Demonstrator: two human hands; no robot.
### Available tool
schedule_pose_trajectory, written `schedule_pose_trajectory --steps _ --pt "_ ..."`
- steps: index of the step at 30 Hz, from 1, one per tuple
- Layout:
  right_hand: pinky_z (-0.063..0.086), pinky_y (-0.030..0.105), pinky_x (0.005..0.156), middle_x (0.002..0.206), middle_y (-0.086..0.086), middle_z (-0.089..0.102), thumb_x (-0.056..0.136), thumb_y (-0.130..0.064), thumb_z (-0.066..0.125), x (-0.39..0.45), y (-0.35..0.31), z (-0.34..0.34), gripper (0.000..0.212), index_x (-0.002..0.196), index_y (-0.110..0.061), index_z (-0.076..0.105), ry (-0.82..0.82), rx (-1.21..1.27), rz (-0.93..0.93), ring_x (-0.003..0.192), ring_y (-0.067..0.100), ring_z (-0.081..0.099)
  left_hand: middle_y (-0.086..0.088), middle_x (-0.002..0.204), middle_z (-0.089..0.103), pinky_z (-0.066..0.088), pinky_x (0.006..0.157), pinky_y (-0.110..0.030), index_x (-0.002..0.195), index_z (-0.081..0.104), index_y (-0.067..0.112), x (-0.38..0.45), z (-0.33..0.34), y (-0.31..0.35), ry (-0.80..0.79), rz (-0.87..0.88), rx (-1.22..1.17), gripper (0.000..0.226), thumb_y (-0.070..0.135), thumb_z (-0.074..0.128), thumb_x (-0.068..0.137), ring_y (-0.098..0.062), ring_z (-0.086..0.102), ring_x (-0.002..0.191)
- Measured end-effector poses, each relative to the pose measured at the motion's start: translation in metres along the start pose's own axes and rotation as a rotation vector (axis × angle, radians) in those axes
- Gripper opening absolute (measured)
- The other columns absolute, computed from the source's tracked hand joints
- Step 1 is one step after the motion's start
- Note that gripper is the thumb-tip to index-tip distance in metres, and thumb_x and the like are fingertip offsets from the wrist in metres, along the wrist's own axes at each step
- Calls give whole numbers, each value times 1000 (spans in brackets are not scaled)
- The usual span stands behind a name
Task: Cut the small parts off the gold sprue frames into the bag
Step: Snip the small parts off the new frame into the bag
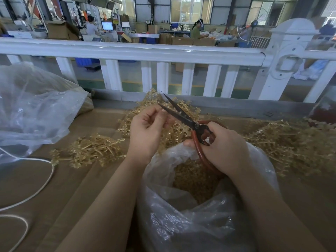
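My right hand [223,148] grips the red handles of black-bladed scissors [179,113], whose blades stand apart and point up and left. My left hand [147,131] is raised beside the lower blade with its fingers curled, pinching something small that I cannot make out. Both hands hover over the mouth of a clear plastic bag [181,211] holding a heap of cut gold parts [194,179]. Gold sprue frames [174,131] lie heaped behind and under the hands.
More gold sprue frames lie at the left [94,151] and in a large heap at the right [291,142] on the cardboard-covered table [72,188]. A big clear bag [34,110] sits far left, a white cord [41,180] loops near it, and a white railing [138,51] runs behind.
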State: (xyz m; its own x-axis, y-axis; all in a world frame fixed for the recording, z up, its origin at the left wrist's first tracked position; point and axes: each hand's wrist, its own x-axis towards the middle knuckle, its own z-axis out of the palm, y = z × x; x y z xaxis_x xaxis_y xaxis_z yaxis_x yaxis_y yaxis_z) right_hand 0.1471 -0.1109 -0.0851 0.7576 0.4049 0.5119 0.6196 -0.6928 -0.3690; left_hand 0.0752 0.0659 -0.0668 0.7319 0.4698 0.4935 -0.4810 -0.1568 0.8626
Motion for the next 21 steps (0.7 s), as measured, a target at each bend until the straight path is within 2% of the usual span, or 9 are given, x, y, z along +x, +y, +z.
schedule_pose_trajectory --steps 3,4,6,9,12,15,18,21 --pt "27 10 52 68 -27 51 62 -100 32 0 -2 -1 75 90 -35 57 1 -20 -10 60 -11 43 -23 76 66 48 62 -15 95 68 -9 0 1 1 5 10 23 19 4 55 100 -4 62 64" --pt "25 10 52 67 -30 47 63 -100 33 0 -3 -1 72 91 -37 54 -5 -27 -14 59 -12 40 -24 76 65 48 61 -14 95 67 -11 -1 1 1 0 11 28 19 3 55 99 -2 61 64" --pt "23 10 53 67 -32 41 63 -99 33 0 -3 -1 68 92 -40 51 -10 -29 -17 58 -13 36 -16 75 66 47 60 -10 96 67 -12 -3 3 1 -24 9 32 19 2 55 99 1 63 64" --pt "23 9 55 68 -34 39 63 -100 32 0 -3 -1 67 93 -42 48 -6 -15 -13 60 -14 35 -17 78 68 48 65 -11 97 68 -11 -4 4 0 -64 17 51 16 -3 55 98 0 64 68" --pt "23 9 56 71 -36 37 63 -98 34 1 -4 -3 67 95 -42 51 -12 -17 -21 62 -8 39 -3 72 67 47 65 -12 92 69 -9 -4 5 0 -78 31 69 16 -6 54 97 1 62 66" --pt "22 7 59 77 -32 45 67 -95 42 1 -3 -3 61 96 -42 48 -30 -5 -31 73 -1 46 -2 72 67 47 66 -16 90 69 -7 -3 5 -1 -69 24 68 17 -5 54 97 -2 61 66" --pt "24 7 60 84 -27 52 70 -91 49 1 -1 -1 60 98 -38 53 -38 5 -30 74 1 50 0 71 68 48 66 -18 88 69 -3 -3 5 -2 -68 11 54 17 -1 56 97 -5 61 67" --pt "32 15 59 86 -25 55 69 -91 46 1 -1 0 63 99 -36 54 -44 14 -33 75 4 52 -1 71 67 49 67 -21 87 69 0 -2 3 -3 -88 12 61 18 0 55 98 -10 60 68"
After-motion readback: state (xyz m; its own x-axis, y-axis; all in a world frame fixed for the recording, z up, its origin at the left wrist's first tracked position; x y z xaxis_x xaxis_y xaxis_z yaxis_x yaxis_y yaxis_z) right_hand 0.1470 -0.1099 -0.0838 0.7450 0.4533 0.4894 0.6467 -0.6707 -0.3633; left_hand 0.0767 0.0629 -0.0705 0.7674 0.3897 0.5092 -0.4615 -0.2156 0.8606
